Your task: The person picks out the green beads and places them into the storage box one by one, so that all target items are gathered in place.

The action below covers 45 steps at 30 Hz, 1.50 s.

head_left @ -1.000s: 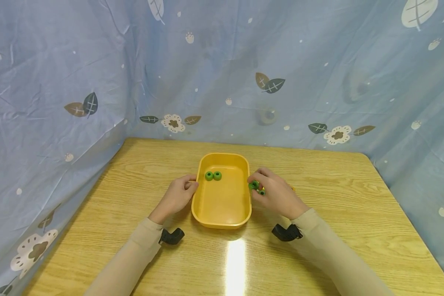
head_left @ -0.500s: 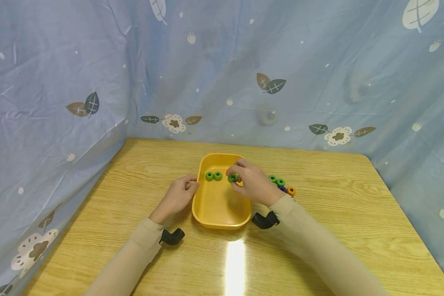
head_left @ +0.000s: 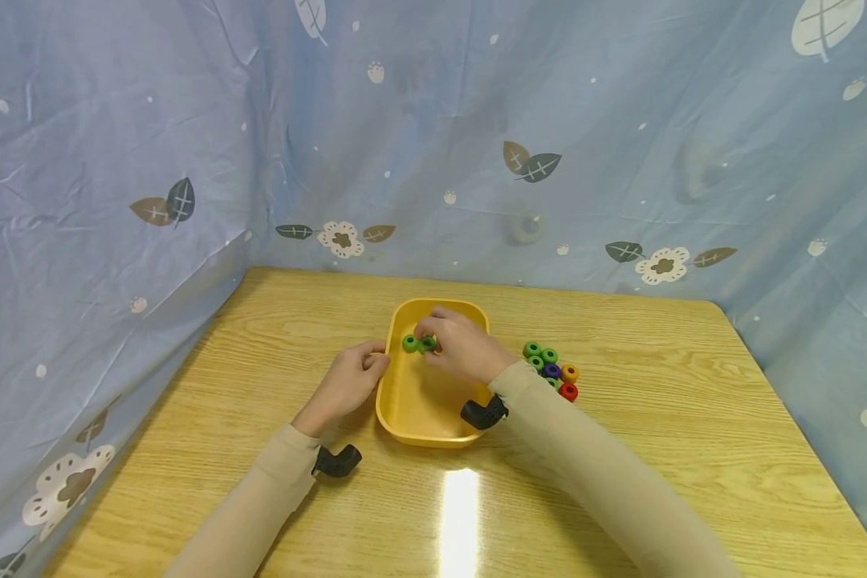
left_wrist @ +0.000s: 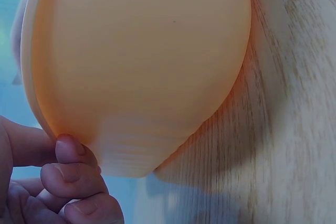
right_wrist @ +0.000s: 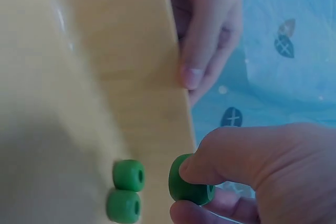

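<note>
My right hand (head_left: 462,345) pinches a green bead (right_wrist: 184,187) between thumb and fingers, above the far left part of the yellow tray (head_left: 433,440). In the right wrist view, two more green beads with round holes, a nearer bead (right_wrist: 124,206) and its neighbour (right_wrist: 128,175), lie side by side on the tray floor beneath it. From the head, one of these beads (head_left: 409,343) shows plainly while the held bead partly covers the other. My left hand (head_left: 347,381) grips the tray's left rim, its fingers (left_wrist: 79,182) curled at the edge in the left wrist view.
Right of the tray, on the wooden table (head_left: 665,385), several beads lie clustered: green ones (head_left: 549,356), a purple bead (head_left: 552,371), an orange bead (head_left: 569,374) and a red bead (head_left: 568,392). My right sleeve partly covers the cluster. A patterned blue cloth (head_left: 433,144) hangs behind.
My right hand has carried a green bead from the cluster leftward over the tray's rim to the two green beads inside. My left hand has stayed at the rim.
</note>
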### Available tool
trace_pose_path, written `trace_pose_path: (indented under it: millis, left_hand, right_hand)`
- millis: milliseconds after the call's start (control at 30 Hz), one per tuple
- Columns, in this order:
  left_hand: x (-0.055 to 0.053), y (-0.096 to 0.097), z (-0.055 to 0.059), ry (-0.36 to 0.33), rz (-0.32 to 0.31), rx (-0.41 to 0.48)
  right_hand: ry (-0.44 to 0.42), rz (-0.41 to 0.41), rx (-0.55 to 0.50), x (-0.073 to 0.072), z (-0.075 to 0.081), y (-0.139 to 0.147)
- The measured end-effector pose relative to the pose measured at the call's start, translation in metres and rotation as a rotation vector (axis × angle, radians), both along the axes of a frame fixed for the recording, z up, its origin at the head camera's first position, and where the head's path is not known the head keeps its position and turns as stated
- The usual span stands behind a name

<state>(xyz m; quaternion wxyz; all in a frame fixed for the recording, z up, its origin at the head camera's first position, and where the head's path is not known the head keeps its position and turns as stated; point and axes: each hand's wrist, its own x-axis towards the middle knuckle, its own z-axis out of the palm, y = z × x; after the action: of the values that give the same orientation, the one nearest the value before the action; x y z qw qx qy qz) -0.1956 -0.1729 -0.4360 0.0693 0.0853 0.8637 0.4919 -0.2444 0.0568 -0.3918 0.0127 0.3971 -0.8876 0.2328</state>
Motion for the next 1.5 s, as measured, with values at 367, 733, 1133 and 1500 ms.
trace_pose_path:
  millis: [367,733,1133,1500]
  left_hand:
    - [0.000,-0.001,-0.001,0.019,-0.024,-0.005]
    - [-0.001,-0.001,-0.001,0.021,-0.020,-0.015]
    - [-0.002,-0.002,-0.002,0.010,-0.031,0.000]
    - [-0.001,-0.001,-0.002,0.019,-0.016,-0.001]
  right_hand:
    - [-0.076,-0.055,0.093,-0.015,-0.012,-0.022]
    - [-0.091,-0.051,0.187,-0.023,-0.022,-0.038]
    - [-0.076,-0.061,0.219,-0.024,-0.030,-0.044]
    - [-0.067,-0.050,0.182,-0.022,-0.032,-0.043]
